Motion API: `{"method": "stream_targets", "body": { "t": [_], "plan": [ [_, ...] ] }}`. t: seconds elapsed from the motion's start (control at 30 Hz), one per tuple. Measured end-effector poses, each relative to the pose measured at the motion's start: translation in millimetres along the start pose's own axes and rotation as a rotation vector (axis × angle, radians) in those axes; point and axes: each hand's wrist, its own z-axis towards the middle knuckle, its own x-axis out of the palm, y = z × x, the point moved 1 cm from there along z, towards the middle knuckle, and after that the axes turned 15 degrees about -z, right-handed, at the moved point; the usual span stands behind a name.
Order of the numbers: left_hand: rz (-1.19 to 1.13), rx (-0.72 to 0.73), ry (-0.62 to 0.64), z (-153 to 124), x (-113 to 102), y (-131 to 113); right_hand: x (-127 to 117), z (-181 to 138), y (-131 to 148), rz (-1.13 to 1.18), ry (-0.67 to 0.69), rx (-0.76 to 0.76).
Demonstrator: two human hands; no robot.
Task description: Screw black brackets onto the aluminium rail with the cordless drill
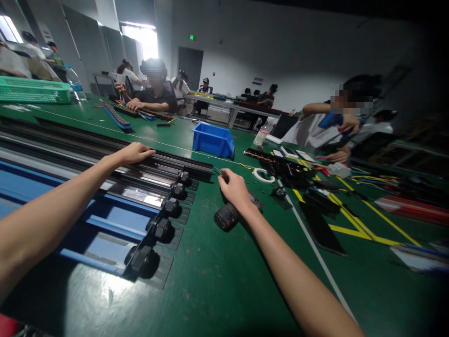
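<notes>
My left hand (135, 153) lies over the outermost black rail (185, 164), its fingers bent onto the rail's top. Past the rail's right end, my right hand (233, 187) is closed in a pinch. A thin, pointed metal piece (217, 170) sticks out from its fingertips towards the rail end; its exact kind is too small to tell. Beneath the right wrist lies a black cordless power tool (226, 216), partly hidden by the hand. Nearer to me, several long blue and black profiles (119, 224) lie side by side, with black knobs (143, 262) at their right ends.
Beyond the rail stand a blue bin (213, 140) and a plastic bottle (263, 133). To the right lie a white ring-shaped roll (264, 175), a black flat panel (321, 227), wires and small parts. Co-workers sit across the green table (210, 281); a green basket (33, 90) is far left.
</notes>
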Motion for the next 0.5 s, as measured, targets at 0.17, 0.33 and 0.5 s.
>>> {"method": "stream_targets", "body": {
  "t": [0.17, 0.33, 0.5],
  "plan": [
    [0.001, -0.039, -0.002, 2.7, -3.4, 7.5, -2.0, -0.5, 1.4, 0.016, 0.006, -0.008],
    [0.039, -0.155, -0.048, -1.1, -13.9, 27.4, -1.3, -1.1, 0.8, 0.008, 0.000, -0.005],
    [0.110, -0.242, -0.150, -7.4, -23.4, 45.1, 0.0, -0.7, -0.3, -0.006, 0.001, 0.006]
  ]
}}
